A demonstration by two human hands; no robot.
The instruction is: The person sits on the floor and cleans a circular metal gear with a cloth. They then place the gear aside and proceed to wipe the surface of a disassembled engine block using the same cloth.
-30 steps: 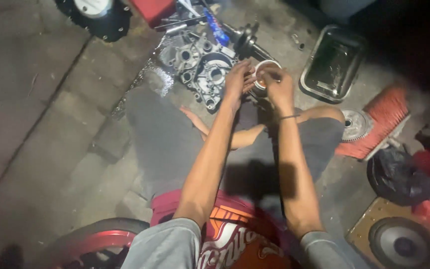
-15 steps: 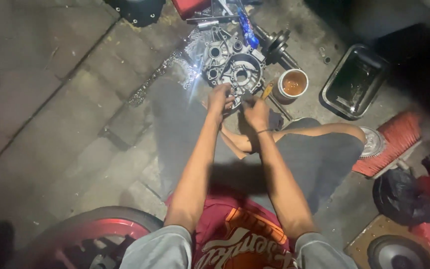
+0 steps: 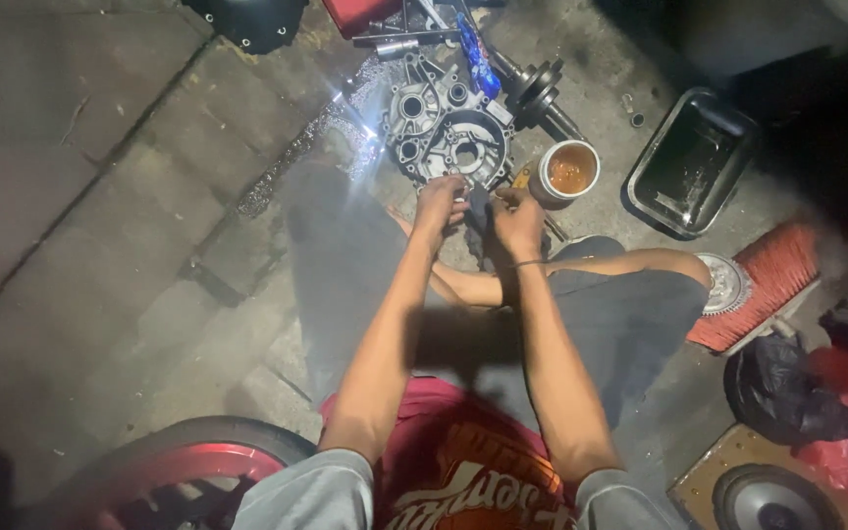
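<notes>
Night work on a paved floor (image 3: 100, 196), lit by a head lamp. The person sits cross-legged; both forearms reach forward and meet just short of a grey engine case half (image 3: 449, 137) that lies flat on the floor.

Left hand (image 3: 441, 203) and right hand (image 3: 519, 221) are close together, with a small dark part (image 3: 478, 208) between them. Fingers of both hands are curled in around it (grip looks like a two-handed pinch, but the part is too dark and small to name, and how tightly each hand closes cannot be told). The part sits just at the near edge of the case half, above the person's legs.

Step in hand, as judged: working or fitting a small component by hand, right beside the case.

Around it: an open tin of orange-brown grease (image 3: 566, 172) just right of the case; a shaft with gears (image 3: 540, 90) behind it; a black oily tray (image 3: 694, 162) farther right; a toothed sprocket disc (image 3: 726, 283) on a red brush (image 3: 768, 280); a length of chain (image 3: 291, 162) to the left.

Next move, as judged, calls for steady fingers and good light on the part, keeping it clear of floor grit.
</notes>
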